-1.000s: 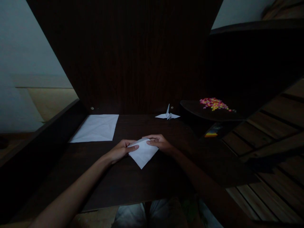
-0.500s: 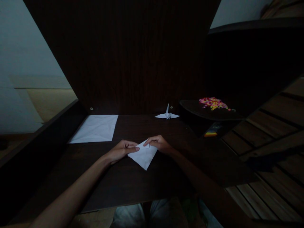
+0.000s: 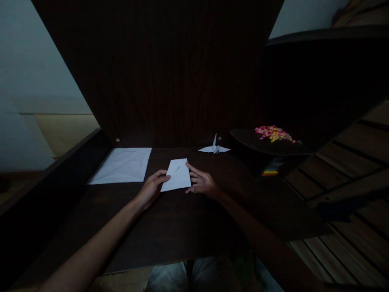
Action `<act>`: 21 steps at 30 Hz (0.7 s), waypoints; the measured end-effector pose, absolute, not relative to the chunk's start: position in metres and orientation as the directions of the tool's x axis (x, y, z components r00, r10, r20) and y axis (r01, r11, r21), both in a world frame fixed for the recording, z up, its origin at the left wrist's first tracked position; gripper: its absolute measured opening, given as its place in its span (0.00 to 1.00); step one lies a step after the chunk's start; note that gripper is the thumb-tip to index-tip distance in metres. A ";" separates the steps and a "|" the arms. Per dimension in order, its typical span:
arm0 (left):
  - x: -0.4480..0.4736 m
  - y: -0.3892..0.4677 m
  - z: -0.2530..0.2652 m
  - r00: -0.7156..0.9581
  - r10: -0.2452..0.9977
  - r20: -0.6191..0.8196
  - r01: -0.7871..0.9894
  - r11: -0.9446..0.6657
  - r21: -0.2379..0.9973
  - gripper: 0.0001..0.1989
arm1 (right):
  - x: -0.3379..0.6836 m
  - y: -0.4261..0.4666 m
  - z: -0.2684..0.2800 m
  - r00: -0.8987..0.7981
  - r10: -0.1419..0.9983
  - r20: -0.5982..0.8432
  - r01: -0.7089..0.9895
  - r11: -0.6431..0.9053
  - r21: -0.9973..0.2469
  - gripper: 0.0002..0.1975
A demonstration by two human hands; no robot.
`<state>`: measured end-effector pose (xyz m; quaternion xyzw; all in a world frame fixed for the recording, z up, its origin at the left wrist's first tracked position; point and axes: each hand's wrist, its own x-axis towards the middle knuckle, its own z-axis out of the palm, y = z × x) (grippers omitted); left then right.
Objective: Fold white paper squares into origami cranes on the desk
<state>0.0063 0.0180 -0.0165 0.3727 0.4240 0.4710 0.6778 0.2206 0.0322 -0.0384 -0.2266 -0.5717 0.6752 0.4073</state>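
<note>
A folded piece of white paper (image 3: 179, 178) is held above the dark desk, with a slanting fold line across its face. My left hand (image 3: 153, 187) pinches its left edge, thumb on top and fingers underneath. At the right edge, my right hand (image 3: 202, 182) has its fingers apart, the index fingertip touching the upper right corner and the thumb near the lower right corner. Behind my right hand stands a white paper crane (image 3: 215, 149). To the left lies a flat white sheet of paper (image 3: 121, 165) with crease lines.
The dark wooden desk (image 3: 170, 231) has a raised side panel (image 3: 54, 174) on the left and a tall back panel (image 3: 158, 73). Small pink, red and yellow pieces (image 3: 275, 134) lie heaped on a rounded shelf (image 3: 258, 147) at right. Slatted wood (image 3: 328, 255) shows beyond.
The folded paper has turned from point-down to a flat edge towards me and moved slightly away. My right hand has loosened from its top and spread its fingers along the right edge.
</note>
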 end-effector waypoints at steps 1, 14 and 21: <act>0.007 0.017 -0.016 0.189 0.956 -0.223 -0.322 0.275 0.906 0.16 | 0.220 0.031 -0.038 -0.567 0.809 0.157 -0.255 0.008 -0.967 0.39; 0.005 0.012 -0.014 0.356 0.917 -0.180 -0.231 0.273 0.934 0.15 | 0.226 0.028 -0.030 -0.498 0.854 0.149 -0.157 0.080 -0.984 0.17; 0.006 0.009 -0.014 0.410 0.899 -0.156 -0.098 0.213 0.972 0.17 | 0.218 0.027 -0.027 -0.359 0.907 0.220 -0.143 0.179 -0.973 0.11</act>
